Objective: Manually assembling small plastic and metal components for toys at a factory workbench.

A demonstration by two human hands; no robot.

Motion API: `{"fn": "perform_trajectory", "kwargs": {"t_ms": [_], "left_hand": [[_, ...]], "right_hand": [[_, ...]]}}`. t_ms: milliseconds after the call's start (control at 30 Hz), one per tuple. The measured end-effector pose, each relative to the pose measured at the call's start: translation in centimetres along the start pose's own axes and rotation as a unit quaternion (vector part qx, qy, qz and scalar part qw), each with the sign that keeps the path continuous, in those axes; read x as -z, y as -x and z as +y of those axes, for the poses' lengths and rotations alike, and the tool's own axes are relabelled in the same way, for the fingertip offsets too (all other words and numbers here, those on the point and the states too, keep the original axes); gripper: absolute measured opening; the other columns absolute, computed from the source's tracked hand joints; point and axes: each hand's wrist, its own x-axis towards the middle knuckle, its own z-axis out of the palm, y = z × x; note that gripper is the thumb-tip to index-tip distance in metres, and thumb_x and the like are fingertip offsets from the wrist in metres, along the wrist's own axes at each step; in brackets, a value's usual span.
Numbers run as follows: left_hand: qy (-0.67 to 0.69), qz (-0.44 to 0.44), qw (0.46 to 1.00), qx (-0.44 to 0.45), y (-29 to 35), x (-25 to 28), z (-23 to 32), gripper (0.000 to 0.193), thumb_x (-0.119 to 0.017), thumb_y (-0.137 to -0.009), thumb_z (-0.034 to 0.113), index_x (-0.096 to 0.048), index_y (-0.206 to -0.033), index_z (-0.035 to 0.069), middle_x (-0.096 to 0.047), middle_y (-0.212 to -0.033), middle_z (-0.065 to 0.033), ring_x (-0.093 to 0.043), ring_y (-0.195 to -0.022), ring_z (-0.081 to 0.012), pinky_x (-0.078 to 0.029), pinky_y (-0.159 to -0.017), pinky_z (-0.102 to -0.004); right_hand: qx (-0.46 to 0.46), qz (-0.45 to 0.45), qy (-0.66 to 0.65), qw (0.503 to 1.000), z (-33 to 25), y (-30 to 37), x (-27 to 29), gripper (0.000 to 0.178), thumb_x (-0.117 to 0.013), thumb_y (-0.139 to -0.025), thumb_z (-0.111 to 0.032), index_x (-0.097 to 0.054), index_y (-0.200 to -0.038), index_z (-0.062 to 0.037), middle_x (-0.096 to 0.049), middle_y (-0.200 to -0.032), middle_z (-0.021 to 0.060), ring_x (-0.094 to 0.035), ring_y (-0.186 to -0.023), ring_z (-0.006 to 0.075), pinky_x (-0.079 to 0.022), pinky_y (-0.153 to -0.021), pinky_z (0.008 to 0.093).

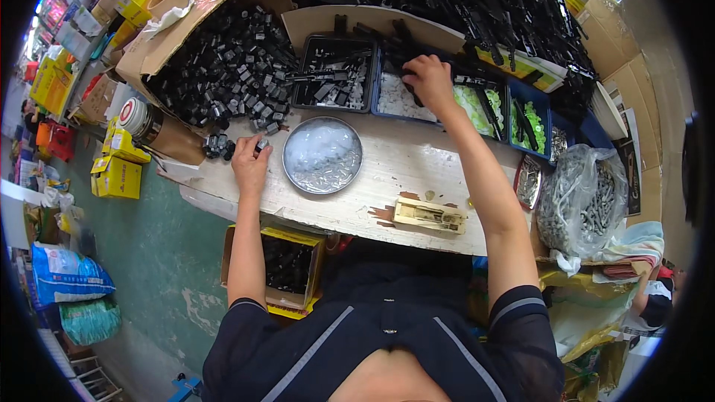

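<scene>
Two bare hands are at work, the left (251, 167) at nine o'clock from one round metal dish (322, 192), the right (432, 82) at two o'clock from it. The left thumb and fingertips are pinched on one small black block (262, 147), just beside the dish's rim; the right fingers are curled at one dark part (415, 95) over the white pieces (395, 93) (whether they are closed on it I cannot tell). One black bin (331, 109) stands at twelve o'clock, one open carton (160, 45) of uncounted blocks between ten and eleven, one pale fixture (430, 214) at four, and one clear bag (585, 197) of metal parts at three. The whitish bench (350, 223) is worn and stained brown near the fixture; beyond it the room shows a scuffed green floor (171, 268), with two stacked bags, one blue (71, 272) and one teal (89, 320), at eight o'clock. The pinched block turns a grey face upward, its long axis unclear; the dark part runs roughly from eleven to five, the fixture nearly from nine to three.
</scene>
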Motion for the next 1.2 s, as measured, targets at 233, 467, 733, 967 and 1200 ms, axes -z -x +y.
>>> {"fn": "perform_trajectory", "kwargs": {"t_ms": [233,467,733,967,1200], "left_hand": [[-0.005,-0.012,1.0,-0.01,-0.2,-0.1,-0.7,0.032,-0.068,-0.067,0.002,-0.063,-0.099,0.001,-0.053,-0.082,-0.0054,-0.05,-0.062,-0.0142,-0.043,-0.059,-0.0245],[-0.057,0.0,0.998,-0.031,0.2,0.7,-0.7,0.03,-0.066,-0.068,0.002,-0.063,-0.097,0.002,-0.051,-0.084,-0.0084,-0.053,-0.072,-0.0204,-0.045,-0.066,-0.0293],[0.016,0.019,1.0,-0.011,0.7,-0.3,-0.7,0.03,-0.066,-0.065,0.005,-0.063,-0.095,0.003,-0.056,-0.08,-0.0091,-0.053,-0.064,-0.0196,-0.045,-0.062,-0.0285],[0.313,-0.009,0.925,0.215,2.8,2.2,0.7,0.023,-0.062,-0.076,0.007,-0.063,-0.098,0.001,-0.062,-0.08,-0.0049,-0.053,-0.062,-0.0115,-0.042,-0.054,-0.0227],[0.542,-0.159,0.784,0.259,5.4,3.3,10.5,0.026,-0.047,-0.089,0.012,-0.055,-0.109,-0.002,-0.057,-0.077,-0.0054,-0.048,-0.063,-0.009,-0.042,-0.058,-0.0211]], "right_hand": [[-0.245,-0.008,-0.52,0.818,0.1,1.2,6.3,0.022,-0.061,-0.083,-0.013,-0.059,-0.101,-0.0004,-0.063,-0.091,0.0029,-0.055,-0.085,0.0093,-0.039,-0.082,0.0226],[-0.306,-0.084,-0.524,0.791,-2.9,8.1,9.3,0.029,-0.06,-0.084,-0.017,-0.054,-0.106,0.0009,-0.061,-0.09,0.0034,-0.055,-0.081,0.0108,-0.042,-0.075,0.0242],[-0.033,-0.134,-0.001,0.99,-9.9,20.2,11.4,0.034,-0.056,-0.074,-0.003,-0.055,-0.108,-0.0065,-0.054,-0.099,0.0099,-0.049,-0.093,0.0267,-0.034,-0.083,0.0393],[-0.002,-0.169,0.083,0.982,-11.7,23.2,9.2,0.041,-0.056,-0.079,-0.011,-0.049,-0.118,-0.0022,-0.044,-0.129,0.0093,-0.04,-0.118,0.0233,-0.027,-0.098,0.0434],[0.022,-0.198,0.079,0.977,-13.2,22.0,6.6,0.046,-0.047,-0.085,-0.015,-0.039,-0.128,-0.0001,-0.036,-0.136,0.0104,-0.032,-0.127,0.0228,-0.02,-0.104,0.047]]}}
